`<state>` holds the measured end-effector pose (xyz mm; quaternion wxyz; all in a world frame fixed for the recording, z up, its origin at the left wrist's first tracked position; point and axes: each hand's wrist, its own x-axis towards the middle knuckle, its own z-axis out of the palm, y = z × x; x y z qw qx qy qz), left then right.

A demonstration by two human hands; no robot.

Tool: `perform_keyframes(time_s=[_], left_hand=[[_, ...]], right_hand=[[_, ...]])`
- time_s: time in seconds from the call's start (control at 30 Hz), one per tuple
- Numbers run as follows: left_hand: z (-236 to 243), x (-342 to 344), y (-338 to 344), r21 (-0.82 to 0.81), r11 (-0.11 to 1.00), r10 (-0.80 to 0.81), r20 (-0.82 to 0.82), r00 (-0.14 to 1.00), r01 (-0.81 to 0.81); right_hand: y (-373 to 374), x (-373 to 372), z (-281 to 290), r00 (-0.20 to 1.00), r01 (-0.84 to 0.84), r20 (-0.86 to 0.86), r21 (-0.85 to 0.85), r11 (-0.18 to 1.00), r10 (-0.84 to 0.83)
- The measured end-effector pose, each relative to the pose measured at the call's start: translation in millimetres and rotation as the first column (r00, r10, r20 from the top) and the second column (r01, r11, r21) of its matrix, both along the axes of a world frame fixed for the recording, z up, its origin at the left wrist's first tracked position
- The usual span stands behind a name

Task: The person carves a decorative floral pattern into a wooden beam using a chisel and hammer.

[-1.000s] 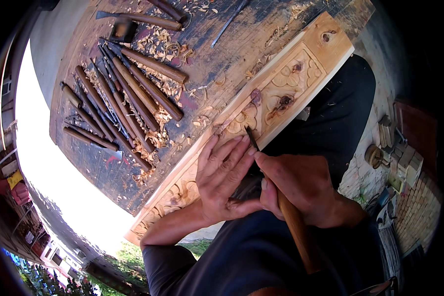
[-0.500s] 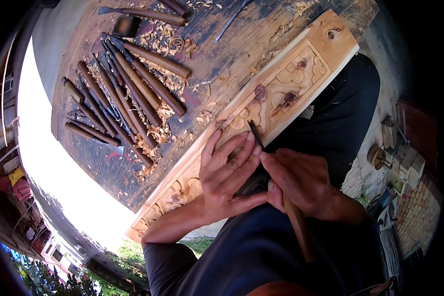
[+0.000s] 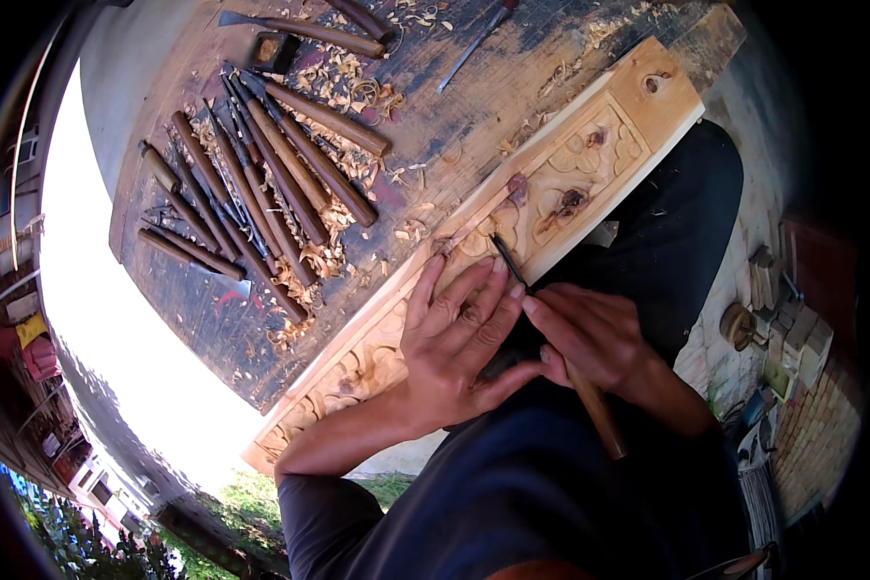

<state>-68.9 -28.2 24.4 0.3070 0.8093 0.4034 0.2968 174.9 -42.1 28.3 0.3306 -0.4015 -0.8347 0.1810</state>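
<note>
A wood-carving chisel [image 3: 594, 411] with a brown wooden handle and dark slim blade is in my right hand [image 3: 594, 338], whose fingers wrap the handle. The blade's tip rests on the carved relief of a long pale board [image 3: 557, 249] that lies diagonally across the table edge. My left hand [image 3: 459, 333] lies on the board with its fingers stretched out. Its index fingertip touches or nearly touches the blade, and its thumb reaches toward my right hand. The wrist and forearm cover part of the carving. Flowers, leaf shapes and dark knots show along the board.
Several wooden-handled chisels [image 3: 290, 164] lie fanned out among curled shavings [image 3: 358, 92] on the worn table [image 3: 435, 135]. A small dark block [image 3: 273, 53] sits behind them. A thin metal tool [image 3: 476, 48] lies alone at the far side. Stacked blocks [image 3: 799, 343] stand on the ground at right.
The chisel's handle end has swung up and slightly right, with the tip still on the relief. Table and tools appear shifted right and down as the view moved slightly.
</note>
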Motion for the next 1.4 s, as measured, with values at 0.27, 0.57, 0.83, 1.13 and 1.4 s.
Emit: perform_keyframes(time_s=[0.27,0.57,0.83,1.13,1.4], left_hand=[[-1,-4,1,0.047,0.998,-0.042,0.113,0.993,0.037],[7,7,-2,0.228,0.973,-0.043,0.018,0.999,0.038],[-1,5,-9,0.188,0.982,-0.018,-0.078,0.997,0.032],[23,43,10,0.271,0.961,0.145,-0.332,0.932,-0.053],[17,20,-39,0.309,0.905,0.338,-0.104,0.935,-0.292]], right_hand=[[2,48,33,0.982,0.123,-0.107,-0.278,0.953,-0.158],[10,49,23,0.843,-0.364,-0.519,-0.354,0.861,0.143],[5,61,43,0.77,-0.271,-0.618,-0.541,0.796,-0.158],[108,39,54,0.756,-0.068,-0.563,-0.576,0.815,-0.334],[266,-82,33,0.856,-0.226,-0.506,-0.549,0.805,-0.105]])
